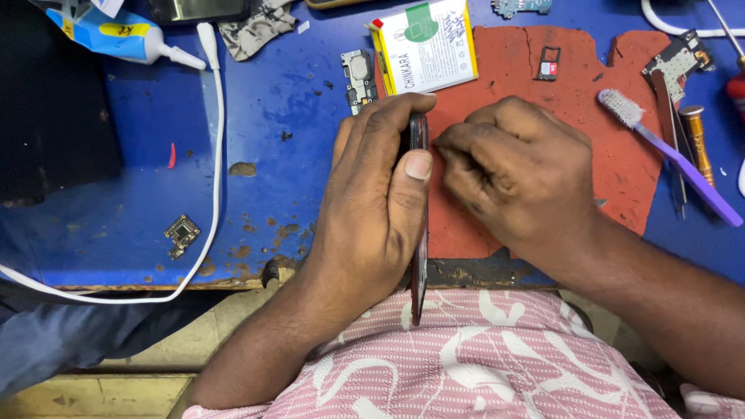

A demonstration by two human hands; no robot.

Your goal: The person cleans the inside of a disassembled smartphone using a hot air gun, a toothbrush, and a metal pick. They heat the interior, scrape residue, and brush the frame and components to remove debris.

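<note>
My left hand (372, 202) grips a dark phone (419, 256) held on its edge, upright, its lower end resting against my pink patterned shirt. My thumb presses the phone's side near the top. My right hand (516, 171) is curled into a loose fist with its fingertips pinched against the phone's upper edge; whether it holds a small tool is hidden. Both hands hover over a worn red mat (543, 70) on a blue workbench (140, 202).
A flat white phone battery (427, 46) and a small circuit board (358, 76) lie behind the hands. A purple toothbrush (671, 155), a screwdriver (696, 143) and another board (679, 56) sit right. A white cable (216, 155), a glue bottle (116, 35) and a small chip board (181, 234) lie left.
</note>
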